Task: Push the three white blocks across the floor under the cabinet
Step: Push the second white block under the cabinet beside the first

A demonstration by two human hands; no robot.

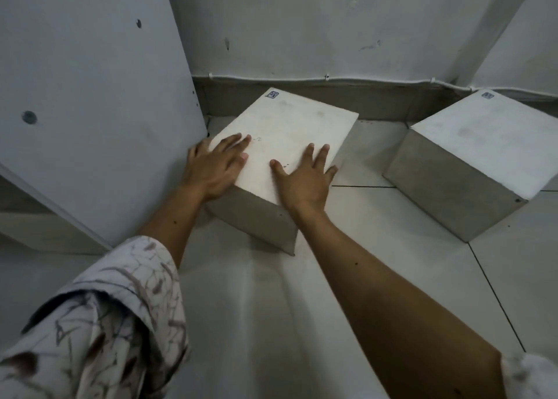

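A white block (297,127) stands on the tiled floor in the middle, turned at an angle, its left corner close to the white cabinet side panel (90,97). My left hand (216,164) lies over the block's near left edge, fingers spread on its top. My right hand (303,180) rests flat on the top near the front right edge, fingers apart. A second white block (483,139) sits to the right, apart from both hands. A third block is not in view.
The wall (332,21) with a grey skirting strip and a thin cable runs behind the blocks. The cabinet panel leans across the left side, with a dark gap under it at lower left. Tiled floor (377,232) lies between and before the blocks.
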